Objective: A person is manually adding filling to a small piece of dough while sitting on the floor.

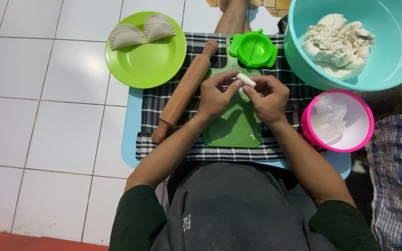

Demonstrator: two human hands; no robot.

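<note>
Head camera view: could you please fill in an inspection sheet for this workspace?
Surface: checked cloth over a light blue board on white floor tiles.
Job's things: small dough roll pinched between left hand and right hand, above a green cutting board.
Clutter: wooden rolling pin; green dumpling press; green plate with two crimped dumplings; teal bowl of dough; pink container holding plastic.
Grippers: both hands bare, fingertips on the roll.
Cables: nothing seen.
Surroundings: checked towel at the right; a bare foot at the top.
</note>
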